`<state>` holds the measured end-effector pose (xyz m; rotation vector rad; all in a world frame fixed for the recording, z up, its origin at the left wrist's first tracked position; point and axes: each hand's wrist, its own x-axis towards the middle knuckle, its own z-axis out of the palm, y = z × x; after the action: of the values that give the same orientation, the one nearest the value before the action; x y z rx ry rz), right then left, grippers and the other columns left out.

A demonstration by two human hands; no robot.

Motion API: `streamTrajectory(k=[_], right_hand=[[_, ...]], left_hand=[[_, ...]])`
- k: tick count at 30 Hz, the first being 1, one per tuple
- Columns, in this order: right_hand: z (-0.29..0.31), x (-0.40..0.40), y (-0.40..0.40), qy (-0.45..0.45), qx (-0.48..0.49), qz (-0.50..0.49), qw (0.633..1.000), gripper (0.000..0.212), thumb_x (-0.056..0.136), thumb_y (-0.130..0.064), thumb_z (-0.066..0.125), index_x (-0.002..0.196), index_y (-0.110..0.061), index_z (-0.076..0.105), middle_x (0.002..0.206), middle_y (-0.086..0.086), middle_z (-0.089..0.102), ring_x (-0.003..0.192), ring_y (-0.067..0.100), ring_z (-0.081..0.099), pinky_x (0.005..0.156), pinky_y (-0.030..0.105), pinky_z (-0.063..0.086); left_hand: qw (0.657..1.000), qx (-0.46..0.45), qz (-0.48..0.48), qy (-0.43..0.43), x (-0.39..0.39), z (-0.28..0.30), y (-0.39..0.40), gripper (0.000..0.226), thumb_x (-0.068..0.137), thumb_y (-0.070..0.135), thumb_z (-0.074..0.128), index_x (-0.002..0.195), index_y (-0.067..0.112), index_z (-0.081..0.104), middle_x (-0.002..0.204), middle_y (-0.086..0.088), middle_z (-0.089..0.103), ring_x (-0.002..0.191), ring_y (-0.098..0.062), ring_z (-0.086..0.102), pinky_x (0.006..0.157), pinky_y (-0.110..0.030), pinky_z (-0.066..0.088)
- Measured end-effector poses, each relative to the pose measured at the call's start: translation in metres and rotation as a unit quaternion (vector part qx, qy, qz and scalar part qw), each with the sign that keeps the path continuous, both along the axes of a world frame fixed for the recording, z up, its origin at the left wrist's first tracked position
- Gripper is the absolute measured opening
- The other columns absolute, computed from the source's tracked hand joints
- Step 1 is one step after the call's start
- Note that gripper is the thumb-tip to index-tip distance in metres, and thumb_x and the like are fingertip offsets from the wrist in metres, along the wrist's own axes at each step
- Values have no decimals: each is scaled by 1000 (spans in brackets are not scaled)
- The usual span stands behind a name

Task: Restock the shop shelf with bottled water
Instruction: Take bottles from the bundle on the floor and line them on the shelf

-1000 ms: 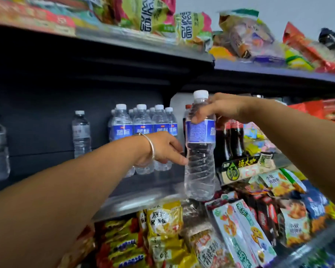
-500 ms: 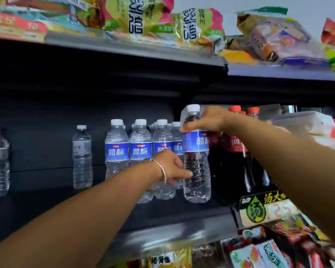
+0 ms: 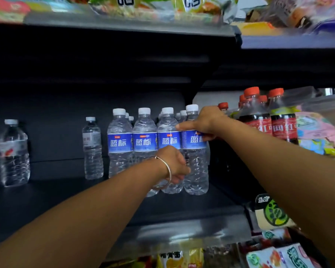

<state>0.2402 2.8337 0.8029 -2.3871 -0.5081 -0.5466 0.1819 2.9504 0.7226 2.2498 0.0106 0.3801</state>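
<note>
A person's right hand [image 3: 203, 123] is clamped around the shoulder of a blue-labelled water bottle [image 3: 195, 151] that stands upright on the dark shelf [image 3: 182, 206]. Just below, the left hand [image 3: 175, 163] wraps its lower body. Matching bottles [image 3: 144, 144] line up to the left of both hands, touching it.

Clear ribbed plastic water bottle [image 3: 195, 167], matt dark shelf [image 3: 66, 200], shiny metal bangle [image 3: 167, 169]

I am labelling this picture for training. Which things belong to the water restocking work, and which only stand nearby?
Belonging: blue-label bottle held by right hand and left hand; blue-label row; dark shelf.

Nearby only: red-capped drinks; snack packets; two other-label water bottles.
</note>
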Motion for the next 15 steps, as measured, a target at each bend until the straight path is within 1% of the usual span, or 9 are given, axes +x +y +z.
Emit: streamTrajectory(k=[2,5,6,7,9,10,11,13,15], right_hand=[[0,4,3,0,1,-12,1000,64,56,-65,76,57,-13,39,23,-2,41,35,14,48,38,20,41],[-1,8,6,2,-10,-28,1000,66,56,-71,71,58,-12,41,24,-1,42,38,15,49,45,23,48],[-1,9,6,6,-16,-30,999,66,58,-72,68,59,-11,41,27,0,45,39,16,50,49,25,50],[-1,10,6,16,-11,-22,1000,66,60,-71,66,61,-11,41,35,3,49,42,16,50,54,27,52],[0,14,5,53,33,20,998,62,65,-66,68,71,-8,44,60,7,53,52,17,53,66,31,57],[1,15,4,75,57,44,995,59,67,-62,69,78,-8,47,70,7,53,59,17,54,70,32,57],[1,14,2,97,75,65,990,55,70,-58,70,84,-9,50,78,6,54,64,17,54,70,31,56],[2,12,0,120,96,89,984,46,76,-52,70,84,-12,51,82,4,53,67,15,54,68,27,54],[1,10,0,109,113,90,983,41,79,-47,69,79,-13,47,80,3,51,67,16,55,71,30,55]], left_hand=[[1000,-7,-2,0,2,0,2,19,82,3,67,80,11,51,76,-13,61,60,-19,60,62,-32,56],[1000,-14,-4,-3,4,0,3,19,82,3,67,81,11,50,75,-12,60,60,-17,60,60,-30,56],[1000,-16,-6,-4,5,-1,4,19,82,3,67,81,12,50,73,-11,59,59,-17,59,58,-29,55],[1000,-17,-7,-3,6,-1,4,20,82,3,67,81,12,49,71,-11,58,58,-16,59,57,-29,55],[1000,-21,-10,0,7,-2,5,21,82,2,67,80,12,48,70,-10,58,58,-16,59,56,-28,55],[1000,-22,-11,-1,7,-3,5,22,82,2,67,79,13,48,69,-9,57,57,-16,58,55,-28,55],[1000,-23,-11,-2,8,-3,5,23,82,2,67,79,13,47,69,-9,57,57,-16,58,54,-27,55],[1000,-21,-11,-2,8,-5,5,23,82,1,67,80,12,47,70,-9,57,57,-16,58,54,-27,54],[1000,-15,-13,2,8,-6,5,22,82,1,66,80,12,47,71,-9,57,58,-16,58,53,-26,54]])
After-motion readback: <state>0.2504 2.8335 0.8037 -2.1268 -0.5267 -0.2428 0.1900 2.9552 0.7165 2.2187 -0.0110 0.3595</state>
